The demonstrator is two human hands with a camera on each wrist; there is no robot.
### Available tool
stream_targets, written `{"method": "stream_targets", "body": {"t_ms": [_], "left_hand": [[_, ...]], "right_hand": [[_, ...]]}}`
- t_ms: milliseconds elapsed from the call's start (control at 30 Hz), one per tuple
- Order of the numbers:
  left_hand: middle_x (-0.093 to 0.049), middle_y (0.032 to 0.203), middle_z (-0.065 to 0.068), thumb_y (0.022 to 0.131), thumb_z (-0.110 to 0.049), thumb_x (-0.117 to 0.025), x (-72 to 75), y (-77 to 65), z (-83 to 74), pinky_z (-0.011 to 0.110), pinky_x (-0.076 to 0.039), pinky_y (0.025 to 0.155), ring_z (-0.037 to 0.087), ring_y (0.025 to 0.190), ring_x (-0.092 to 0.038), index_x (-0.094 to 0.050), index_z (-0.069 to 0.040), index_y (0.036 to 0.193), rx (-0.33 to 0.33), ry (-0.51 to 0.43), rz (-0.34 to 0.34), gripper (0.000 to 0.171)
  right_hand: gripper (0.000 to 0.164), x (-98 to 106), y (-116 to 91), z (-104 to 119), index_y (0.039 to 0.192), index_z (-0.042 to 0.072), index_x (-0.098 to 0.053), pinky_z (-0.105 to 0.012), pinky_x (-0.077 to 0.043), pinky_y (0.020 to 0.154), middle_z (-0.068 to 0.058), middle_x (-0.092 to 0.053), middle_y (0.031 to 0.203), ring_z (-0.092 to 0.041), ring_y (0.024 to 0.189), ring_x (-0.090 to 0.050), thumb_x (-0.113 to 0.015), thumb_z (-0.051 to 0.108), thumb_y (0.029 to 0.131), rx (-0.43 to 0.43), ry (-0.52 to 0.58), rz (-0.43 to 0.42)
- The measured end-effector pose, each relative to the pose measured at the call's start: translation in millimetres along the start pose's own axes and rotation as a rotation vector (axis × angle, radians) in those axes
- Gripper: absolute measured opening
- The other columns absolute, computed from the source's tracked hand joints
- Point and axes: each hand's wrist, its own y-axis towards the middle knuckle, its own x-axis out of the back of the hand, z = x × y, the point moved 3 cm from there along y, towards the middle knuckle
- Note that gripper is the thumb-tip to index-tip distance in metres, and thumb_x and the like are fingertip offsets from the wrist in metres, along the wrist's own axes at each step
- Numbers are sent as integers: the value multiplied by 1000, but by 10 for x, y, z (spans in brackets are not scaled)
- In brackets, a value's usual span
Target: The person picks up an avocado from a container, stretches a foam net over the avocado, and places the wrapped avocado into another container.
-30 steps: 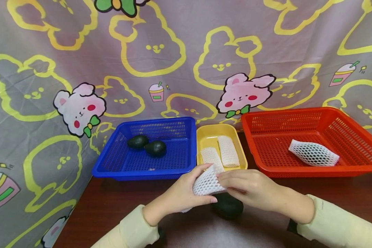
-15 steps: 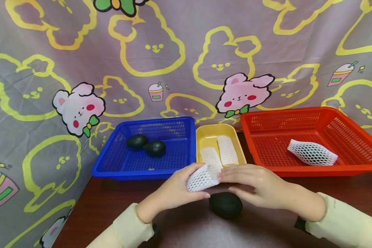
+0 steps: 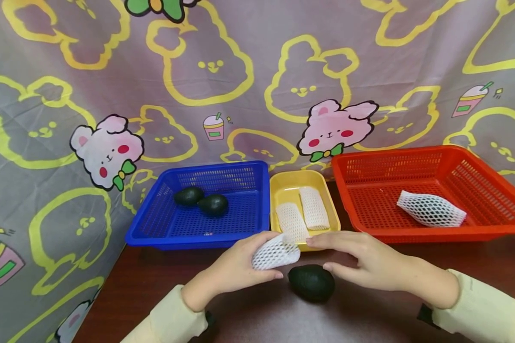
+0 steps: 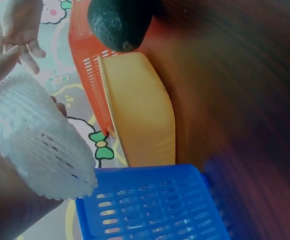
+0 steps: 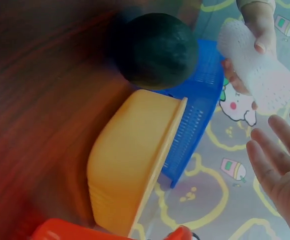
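Note:
A white foam net sleeve (image 3: 275,253) is held in my left hand (image 3: 233,264), with the thumb along its near side. In the left wrist view the foam net sleeve (image 4: 42,137) bulges as a tube in the palm. My right hand (image 3: 366,259) hovers with fingers extended and apart, thumb tip close to a dark green avocado (image 3: 312,283) on the table. From the right wrist view, the fingers of my right hand (image 5: 284,160) are spread and hold nothing, apart from the sleeve.
Behind the hands stands a yellow tray (image 3: 286,182) with two more foam net sleeves. A blue basket (image 3: 240,226) at left contains two avocados (image 3: 213,205). At right, a red basket (image 3: 371,202) holds one netted avocado (image 3: 431,208). A patterned cloth (image 3: 240,57) hangs behind.
My right hand has let go of the sleeve's end and shifted right, its fingers opening. My left hand has moved a little left with the sleeve, uncovering the avocado on the table.

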Motion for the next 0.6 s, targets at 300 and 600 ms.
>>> {"method": "stream_targets", "body": {"t_ms": [300, 600], "left_hand": [[-66, 121, -8, 82, -31, -88, -93, -63, 107, 32, -51, 92, 8, 103, -60, -56, -19, 144, -4, 20, 53, 70], [-65, 122, -7, 80, -27, -91, -188, -112, 196, 34, -51, 93, 8, 106, -60, -56, -21, 140, -17, 71, 112, 69]], "right_hand": [[50, -123, -144, -79, 137, 18, -63, -28, -52, 96, 4, -67, 131, -14, 117, -63, -80, 18, 90, -105, 45, 64], [50, -275, -256, -147, 139, 19, -62, -32, -52, 97, 3, -66, 131, -16, 118, -63, -79, 26, 93, -107, 14, 110]]}}
